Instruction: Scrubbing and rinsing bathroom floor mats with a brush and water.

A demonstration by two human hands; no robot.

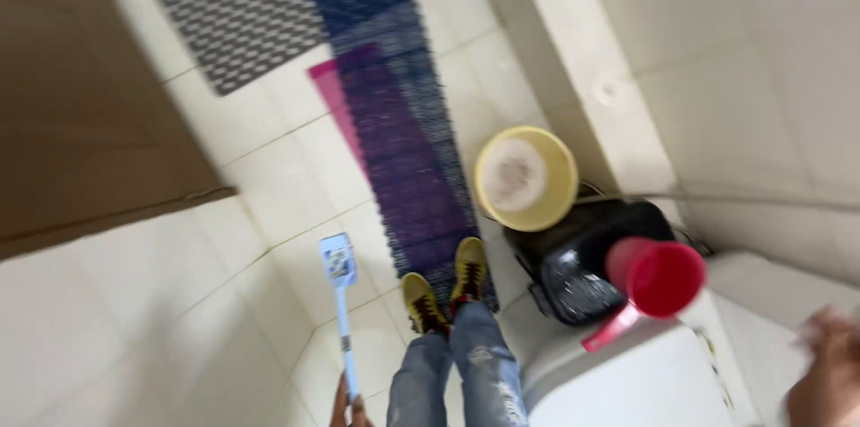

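My left hand [349,412] shows only at the bottom edge, shut on the handle of a light blue long-handled brush [340,297] whose head hangs over the white tiled floor. My right hand [829,373] is blurred at the bottom right corner, above a white ledge; I cannot tell what it holds, if anything. A red plastic mug with a handle [654,279] stands on the white surface [627,373] to the left of that hand. My legs in blue jeans and yellow shoes [448,288] stand on the near end of the mat.
A yellow bucket [526,178] sits beside a black bucket [578,266] against the wall step. A blue and purple plastic mat [403,140] runs along the floor toward a grey doormat [242,6]. A brown door [81,104] is at left.
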